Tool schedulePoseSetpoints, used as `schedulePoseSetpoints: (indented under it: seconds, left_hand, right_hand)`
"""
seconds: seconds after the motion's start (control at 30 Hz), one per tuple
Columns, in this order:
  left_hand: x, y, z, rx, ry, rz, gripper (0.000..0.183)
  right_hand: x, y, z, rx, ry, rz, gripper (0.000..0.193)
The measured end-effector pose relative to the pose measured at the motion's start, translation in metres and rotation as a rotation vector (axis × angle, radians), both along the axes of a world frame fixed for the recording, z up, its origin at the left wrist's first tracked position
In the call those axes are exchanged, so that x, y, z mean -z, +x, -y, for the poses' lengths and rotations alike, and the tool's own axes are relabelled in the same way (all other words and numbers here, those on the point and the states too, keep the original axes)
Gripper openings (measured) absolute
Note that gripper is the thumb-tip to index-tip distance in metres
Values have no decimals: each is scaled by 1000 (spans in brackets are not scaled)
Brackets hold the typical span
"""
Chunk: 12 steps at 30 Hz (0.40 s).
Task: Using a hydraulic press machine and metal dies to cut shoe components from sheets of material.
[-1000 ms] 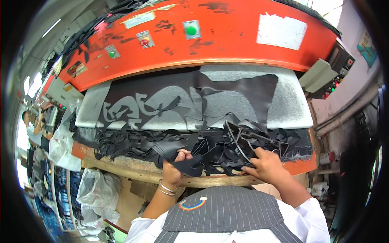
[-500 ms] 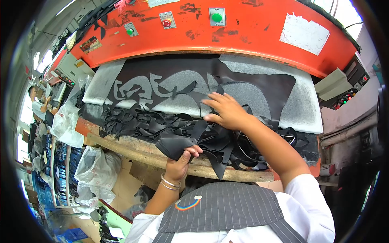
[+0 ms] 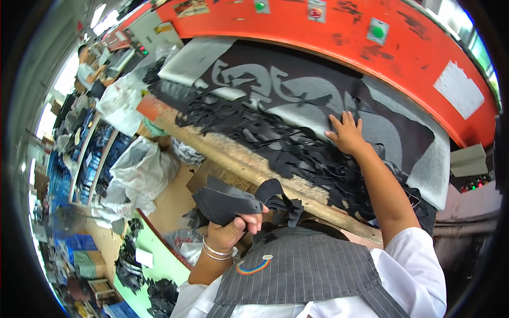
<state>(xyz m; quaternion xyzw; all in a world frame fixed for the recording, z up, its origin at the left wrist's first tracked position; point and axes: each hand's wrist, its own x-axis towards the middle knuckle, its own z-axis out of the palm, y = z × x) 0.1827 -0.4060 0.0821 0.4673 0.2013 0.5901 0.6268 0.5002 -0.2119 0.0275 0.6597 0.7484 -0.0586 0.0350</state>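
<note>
My left hand (image 3: 236,225) is closed round a stack of black cut leather-like pieces (image 3: 222,201), held in front of the bench edge. A curved black piece (image 3: 271,192) hangs beside its fingers; whether it is gripped too I cannot tell. My right hand (image 3: 348,133) is open with fingers spread, over the near part of a dark sheet (image 3: 416,135) with curved shapes cut out of it. Under that sheet, a grey-white cutting board (image 3: 185,63) shows through the gaps. Black offcuts (image 3: 254,130) lie heaped along the board's near side.
A red-orange machine beam (image 3: 286,24) with buttons spans the far side. A wooden rail (image 3: 212,153) edges the bench. White plastic bags (image 3: 138,175) stand on the left, near a green table (image 3: 164,265). Another person (image 3: 87,71) is at far left.
My left hand has drawn the black stack off the offcut heap, back past the rail. My right hand's fingers are more spread. The whole view has turned left.
</note>
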Motion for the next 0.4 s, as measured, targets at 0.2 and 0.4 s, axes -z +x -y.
schedulePoseSetpoints:
  seconds: [0.2,0.4]
  left_hand:
    - [1,-43,49,-82,-56,47,34]
    - [-7,-54,68,-146,-55,-2,32]
  right_hand:
    - [-79,-152,94,-536,-480,-1313,61]
    - [-117,-188,145,-883,-696,-1336,71]
